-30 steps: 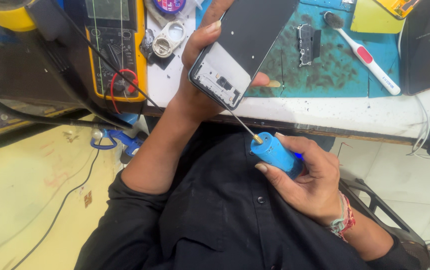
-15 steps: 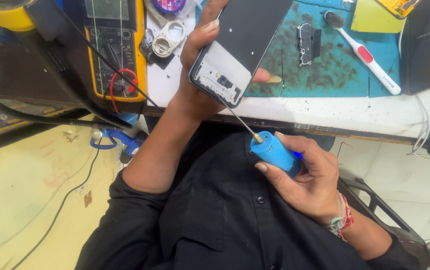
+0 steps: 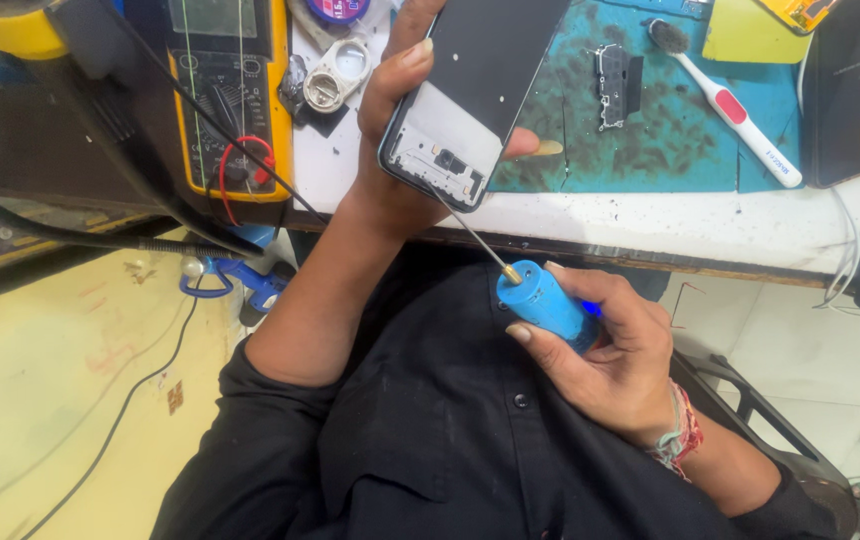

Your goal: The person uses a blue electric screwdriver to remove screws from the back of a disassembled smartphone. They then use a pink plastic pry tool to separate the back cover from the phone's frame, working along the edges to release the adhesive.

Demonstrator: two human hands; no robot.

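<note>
Nothing has moved | left hand (image 3: 400, 170) grips phone (image 3: 470, 95) over surface (image 3: 650, 215) edge | right fingers (image 3: 550, 355) wrap screwdriver (image 3: 540, 300) | tip may slip, scratching phone.

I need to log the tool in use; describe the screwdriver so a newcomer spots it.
Below the table edge, over the black shirt, the right hand grips the screwdriver. Its stubby blue handle and thin shaft reaching the phone set it apart from the white toothbrush.

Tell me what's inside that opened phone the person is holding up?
Inside the phone held by the left hand: a dark plate fills the upper part, a pale frame with small black parts the lower end, where the blue screwdriver in the right hand touches. Anything beneath the plate is hidden.
</note>
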